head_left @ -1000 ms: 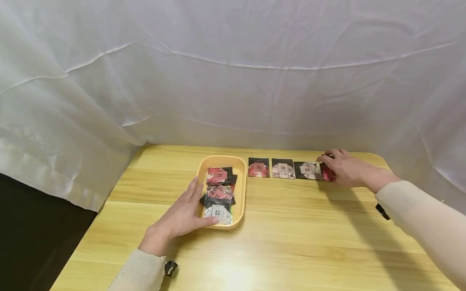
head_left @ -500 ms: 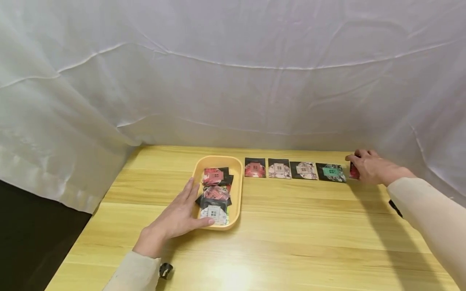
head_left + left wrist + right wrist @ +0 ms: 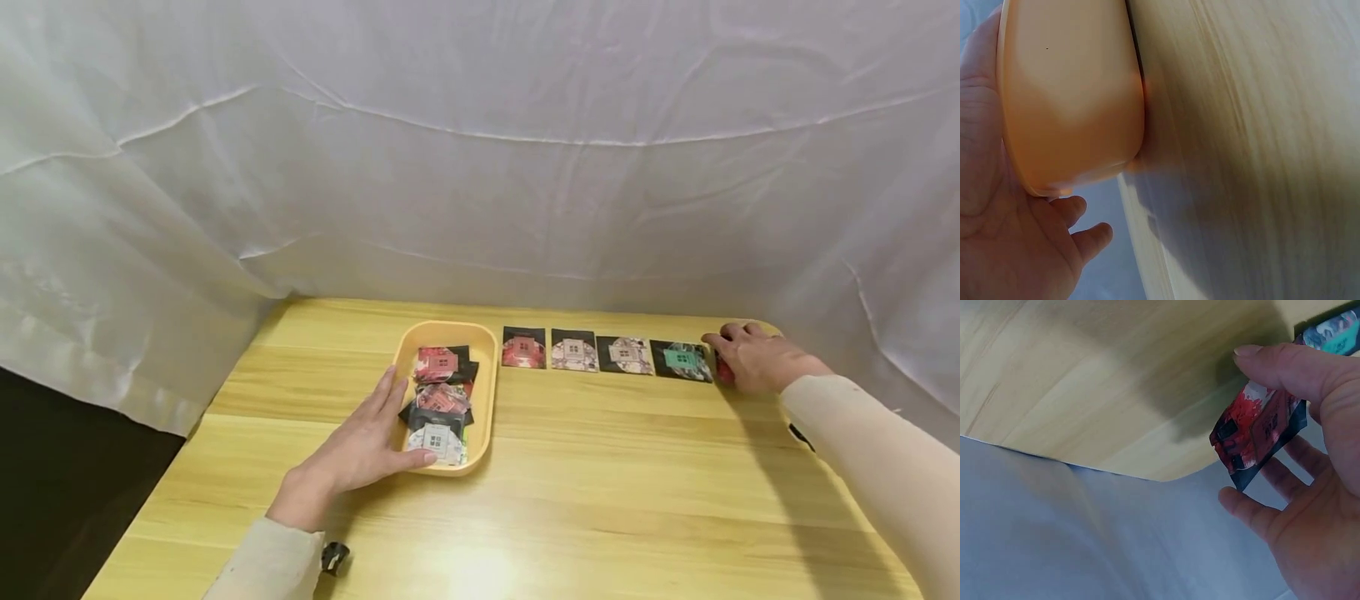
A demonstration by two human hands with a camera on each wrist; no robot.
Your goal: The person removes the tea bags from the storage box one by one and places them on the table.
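My right hand (image 3: 757, 360) is at the right end of a row of sachets at the back of the table. It pinches a red-and-black sachet (image 3: 1254, 428); in the right wrist view the sachet is tilted between thumb and fingers. Just left of it lies a green-labelled sachet (image 3: 681, 359). The row goes on with two pale-labelled sachets (image 3: 628, 355) and a red-labelled sachet (image 3: 524, 347). My left hand (image 3: 352, 446) rests along the left side of a yellow tray (image 3: 486, 408), fingers fairly straight, thumb over the near rim. Several mixed sachets (image 3: 442, 400) overlap in the tray.
The wooden table (image 3: 600, 483) ends at the back against a hanging white cloth (image 3: 450, 208). Its rounded back right corner lies close behind my right hand. A dark area (image 3: 67, 483) shows beyond the left edge.
My right hand has moved right with the red sachet, uncovering the green-labelled one, then slightly back left and nearer. The left hand stays at the tray; the view has shifted a little.
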